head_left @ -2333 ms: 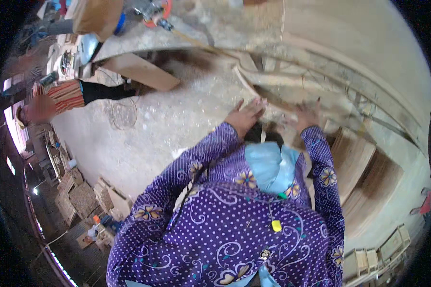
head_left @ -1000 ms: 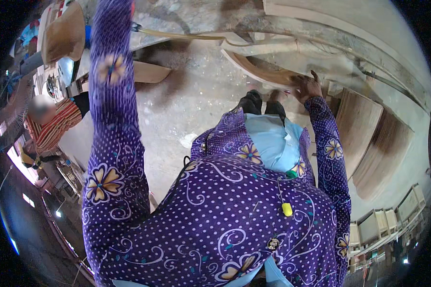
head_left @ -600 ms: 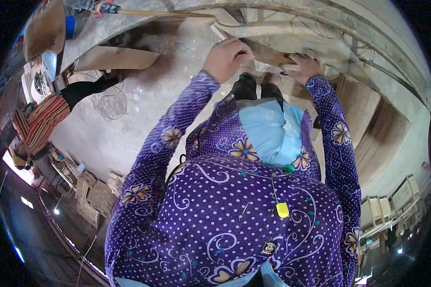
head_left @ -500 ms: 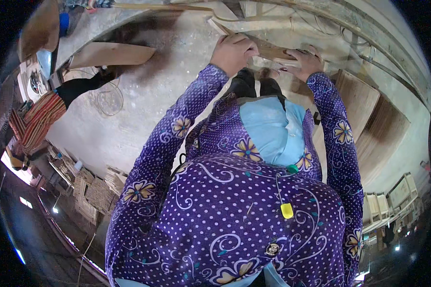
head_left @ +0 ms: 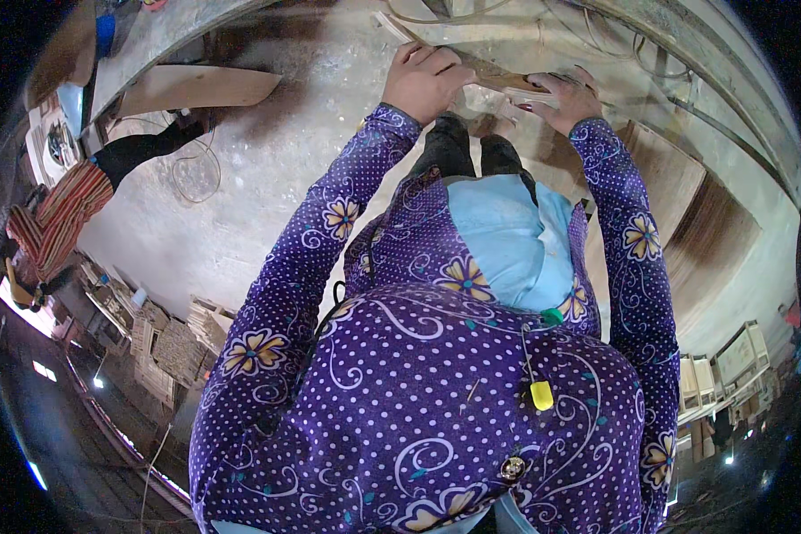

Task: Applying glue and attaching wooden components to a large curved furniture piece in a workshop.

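Held in front of me at arm's length is a narrow wooden strip (head_left: 502,80), pale at its far left end and browner between my hands. My left hand (head_left: 425,80) is closed around it near the left end, its fingers curled over the wood. Over the strip's right part lies my right hand (head_left: 565,100), fingers bent and thumb pointing left, gripping it. The undersides of both grips are hidden. My dark-trousered legs and feet show just below the strip.
A stack of wooden boards (head_left: 676,191) stands at right. A long curved wooden panel (head_left: 200,86) lies at far left, near a person in a striped top (head_left: 62,218). Wood piles (head_left: 173,343) sit at lower left. A metal rail (head_left: 730,142) and loose cables run along the far right.
Both hands and the wooden strip appear slightly farther away, higher in the picture. The whole view has shifted a little. Both grips stay on the strip.
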Demonstrator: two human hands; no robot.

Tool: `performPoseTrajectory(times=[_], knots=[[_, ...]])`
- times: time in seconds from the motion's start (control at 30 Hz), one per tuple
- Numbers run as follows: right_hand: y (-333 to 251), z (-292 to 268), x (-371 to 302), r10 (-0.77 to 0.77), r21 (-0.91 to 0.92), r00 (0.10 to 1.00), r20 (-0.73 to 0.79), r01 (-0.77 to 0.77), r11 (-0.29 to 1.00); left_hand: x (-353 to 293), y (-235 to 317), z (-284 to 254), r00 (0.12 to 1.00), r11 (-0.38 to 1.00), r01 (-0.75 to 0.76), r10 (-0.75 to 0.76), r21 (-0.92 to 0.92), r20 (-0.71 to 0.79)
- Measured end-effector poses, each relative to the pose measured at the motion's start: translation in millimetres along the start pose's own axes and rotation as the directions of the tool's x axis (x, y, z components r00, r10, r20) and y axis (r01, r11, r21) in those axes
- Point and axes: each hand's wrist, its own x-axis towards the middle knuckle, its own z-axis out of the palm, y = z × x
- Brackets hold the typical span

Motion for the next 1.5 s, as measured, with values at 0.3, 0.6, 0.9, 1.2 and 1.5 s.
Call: performPoseTrajectory(times=[0.3,0.6,0.9,1.2,1.5], knots=[[-3,0,1,-0.042,0.028,0.999,-0.008,0.042,0.999,-31,39,-11,0.939,0.953,0.240,-0.276,0.184,0.205],[-1,7,3,-0.094,0.010,0.996,-0.005,0.094,0.995,-40,63,-3,0.871,0.909,0.304,-0.387,0.286,0.303],[-1,8,3,-0.116,0.022,0.993,-0.024,0.117,0.993,-37,57,-13,0.791,0.864,0.409,-0.496,0.294,0.358],[-7,0,3,-0.082,0.001,0.994,0.066,0.082,0.997,-38,64,-10,0.811,0.878,0.392,-0.470,0.273,0.349],[-7,-2,3,-0.090,0.013,0.994,0.057,0.089,0.996,-34,65,-10,0.713,0.787,0.599,-0.609,0.151,0.347]])
